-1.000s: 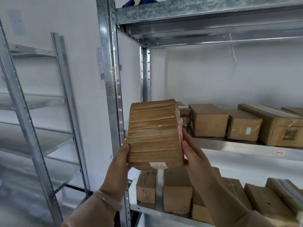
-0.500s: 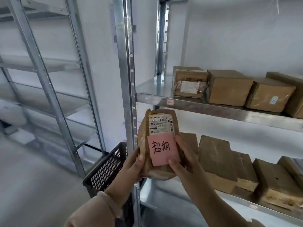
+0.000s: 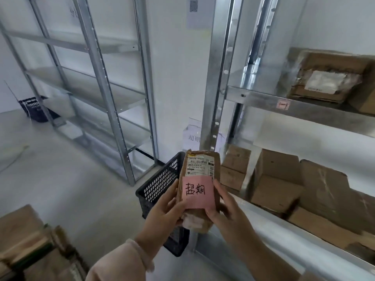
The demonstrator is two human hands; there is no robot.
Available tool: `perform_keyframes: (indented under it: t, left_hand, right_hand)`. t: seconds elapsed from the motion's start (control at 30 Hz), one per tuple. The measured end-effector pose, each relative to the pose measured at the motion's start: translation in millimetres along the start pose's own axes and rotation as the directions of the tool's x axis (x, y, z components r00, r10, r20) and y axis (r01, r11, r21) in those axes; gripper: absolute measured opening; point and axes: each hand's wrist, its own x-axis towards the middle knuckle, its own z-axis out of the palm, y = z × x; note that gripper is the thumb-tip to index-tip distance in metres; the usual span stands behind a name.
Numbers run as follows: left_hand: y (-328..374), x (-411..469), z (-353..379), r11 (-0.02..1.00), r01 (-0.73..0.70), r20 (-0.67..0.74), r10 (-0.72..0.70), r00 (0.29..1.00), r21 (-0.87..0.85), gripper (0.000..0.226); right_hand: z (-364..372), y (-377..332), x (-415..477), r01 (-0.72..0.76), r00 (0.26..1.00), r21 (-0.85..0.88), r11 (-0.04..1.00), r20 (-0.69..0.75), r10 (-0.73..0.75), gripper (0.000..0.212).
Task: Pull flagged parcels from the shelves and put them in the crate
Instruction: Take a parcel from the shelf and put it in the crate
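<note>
Parcel [image 3: 199,185] upright between both hands, pink note [image 3: 197,192] and label facing camera. Left hand [image 3: 162,213] grips its left edge, right hand [image 3: 227,209] its right edge, fingers curled round it. Held above the black crate [image 3: 156,185], beside the shelf post [image 3: 215,88].

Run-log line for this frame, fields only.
parcel flagged by pink note | left hand holds parcel | right hand holds parcel | black crate nearby, parcel not yet in
</note>
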Motion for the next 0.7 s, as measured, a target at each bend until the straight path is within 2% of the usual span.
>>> perform_keyframes:
  t: [0.07,0.2,0.4,0.7]
  left_hand:
    - [-0.3,11.9,-24.4,1.000,-0.001,-0.023,0.001,1.000,0.008,0.054]
    - [4.3,43.2,-79.2,0.998,0.046,-0.074,-0.049,0.996,-0.037,0.033]
    - [-2.3,108.1,-162.3,0.983,0.166,-0.128,-0.175,0.976,-0.073,0.027]
    - [-35.0,208.5,-206.4,0.932,0.348,-0.162,-0.360,0.919,-0.096,0.029]
  right_hand:
    - [21.3,3.3,18.4,-0.025,1.000,0.000,1.000,0.019,0.025,0.066]
    - [72.7,7.9,56.3,-0.054,0.998,0.000,0.999,0.012,0.054,0.075]
    - [149.7,10.2,114.8,-0.145,0.989,-0.056,0.988,-0.049,0.143,0.080]
    - [167.0,46.6,191.3,-0.279,0.960,-0.137,0.950,-0.060,0.273,0.063]
